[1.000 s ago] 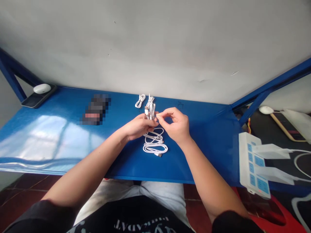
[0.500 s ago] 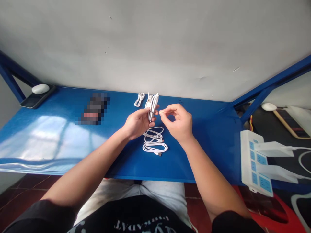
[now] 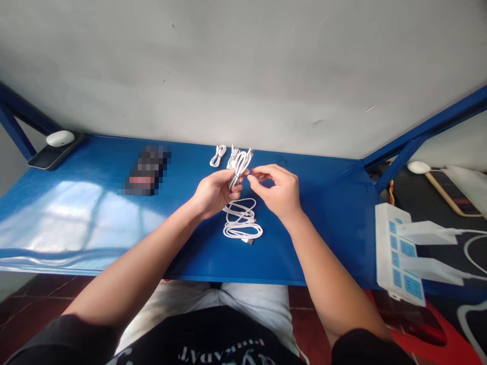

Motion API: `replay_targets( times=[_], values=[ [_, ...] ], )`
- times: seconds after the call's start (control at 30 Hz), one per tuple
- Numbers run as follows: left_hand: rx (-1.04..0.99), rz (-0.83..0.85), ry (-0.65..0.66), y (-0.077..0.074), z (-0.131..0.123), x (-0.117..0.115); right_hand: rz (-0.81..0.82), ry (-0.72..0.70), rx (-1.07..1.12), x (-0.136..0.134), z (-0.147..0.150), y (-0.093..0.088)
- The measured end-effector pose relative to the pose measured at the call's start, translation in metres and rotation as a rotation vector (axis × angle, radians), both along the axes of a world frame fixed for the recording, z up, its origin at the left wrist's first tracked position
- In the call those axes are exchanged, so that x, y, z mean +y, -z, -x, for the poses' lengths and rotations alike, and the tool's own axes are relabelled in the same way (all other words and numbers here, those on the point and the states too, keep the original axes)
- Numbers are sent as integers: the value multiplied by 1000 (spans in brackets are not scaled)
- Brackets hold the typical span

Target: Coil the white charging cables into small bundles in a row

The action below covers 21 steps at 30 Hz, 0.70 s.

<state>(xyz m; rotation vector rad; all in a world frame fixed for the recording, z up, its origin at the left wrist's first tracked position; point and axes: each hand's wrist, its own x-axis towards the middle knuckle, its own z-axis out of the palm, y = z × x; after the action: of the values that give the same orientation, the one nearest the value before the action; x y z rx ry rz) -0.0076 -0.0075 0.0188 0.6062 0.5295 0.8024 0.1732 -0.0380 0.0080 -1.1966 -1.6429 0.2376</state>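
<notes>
A bundle of white cable [image 3: 239, 170] was held tilted above the blue worktop [image 3: 312, 248] by the left hand [image 3: 215, 193], its upper end leaning to the right. The fingers [image 3: 233, 186] of that hand were clamped around the lower part of the bundle. The right hand [image 3: 276, 190] was raised just beside the bundle, with its thumb and forefinger [image 3: 254, 175] drawn together in a pinch; whether anything thin was gripped between them could not be told.

Below both hands, a loose coil of white cable [image 3: 242, 225] was lying on the worktop, with a connector [image 3: 249, 242] at its lower edge. Behind the bundle, a small looped white cable [image 3: 218, 155] was lying, and a further white cable [image 3: 233, 158] was partly hidden beside it. To the left, a blurred object [image 3: 146, 170] was seen on the worktop, its kind not to be made out. A white oval object [image 3: 60, 138] was resting on a dark flat pad [image 3: 43, 161] in the far left corner.

At the right, a white power strip [image 3: 393, 253] was fitted with two white plugs [image 3: 426, 233], and leads were running off from them. A grey wall [image 3: 243, 76] was standing behind the worktop.
</notes>
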Motion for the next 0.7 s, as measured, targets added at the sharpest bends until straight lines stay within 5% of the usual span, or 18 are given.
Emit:
replay_targets(
  times=[0.17, 0.33, 0.43, 0.7],
  values=[
    [12, 25, 204, -3, 12, 6, 158, -160, 173, 5, -7, 6],
    [-9, 90, 592, -4, 23, 9, 370, -534, 251, -6, -7, -8],
    [-14, 121, 715, -3, 24, 8, 459, -669, 230, -14, -3, -15],
    [50, 111, 560, -6, 21, 9, 330, -355, 18, -14, -8, -18]
  ],
)
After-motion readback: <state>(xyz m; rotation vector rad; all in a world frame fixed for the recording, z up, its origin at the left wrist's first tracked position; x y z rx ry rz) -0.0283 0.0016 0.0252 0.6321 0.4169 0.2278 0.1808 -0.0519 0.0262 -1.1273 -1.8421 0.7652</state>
